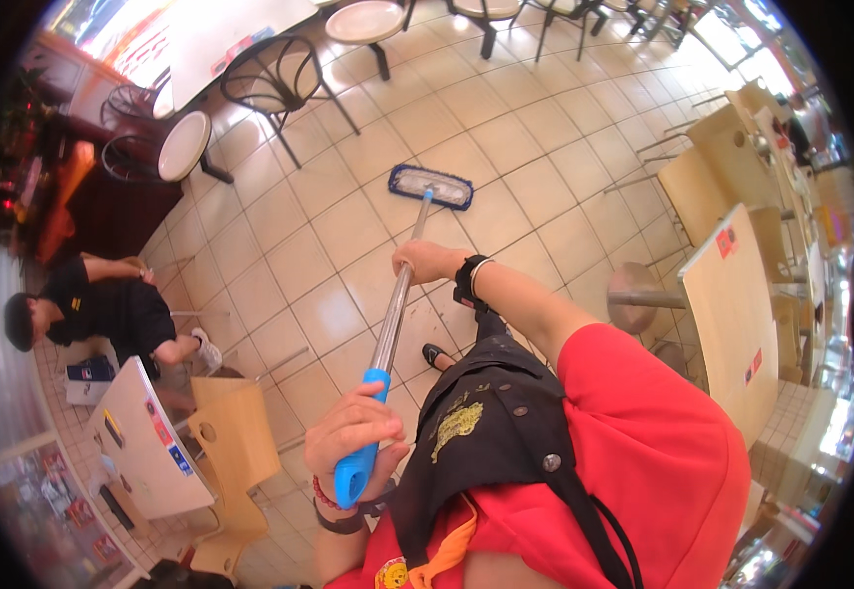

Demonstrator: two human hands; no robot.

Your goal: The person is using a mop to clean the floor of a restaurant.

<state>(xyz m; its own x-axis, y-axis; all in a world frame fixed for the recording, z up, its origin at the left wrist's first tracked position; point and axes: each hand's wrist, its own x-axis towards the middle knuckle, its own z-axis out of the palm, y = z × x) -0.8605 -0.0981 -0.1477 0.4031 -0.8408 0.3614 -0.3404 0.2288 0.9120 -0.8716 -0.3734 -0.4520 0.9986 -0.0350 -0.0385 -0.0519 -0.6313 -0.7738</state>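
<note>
A flat mop (pixel 391 339) with a metal pole and a blue plastic grip slants away from me over the tiles. Its wide, flat head (pixel 431 187), pale in the middle with a dark blue fringe, lies on the floor ahead. My left hand (pixel 353 432) is closed round the blue grip at the near end of the pole. Farther along, my right hand (pixel 429 262) wraps the bare metal pole, with a black band on that wrist. A black apron over a red shirt covers my front.
Beige tiled floor (pixel 334 226) spreads around the mop head. At far left stand a black metal chair (pixel 280 83) and round stools (pixel 186 145). A wooden table (pixel 736 329) is close on my right. A seated person (pixel 118 304) and a table (pixel 142 442) are on the left.
</note>
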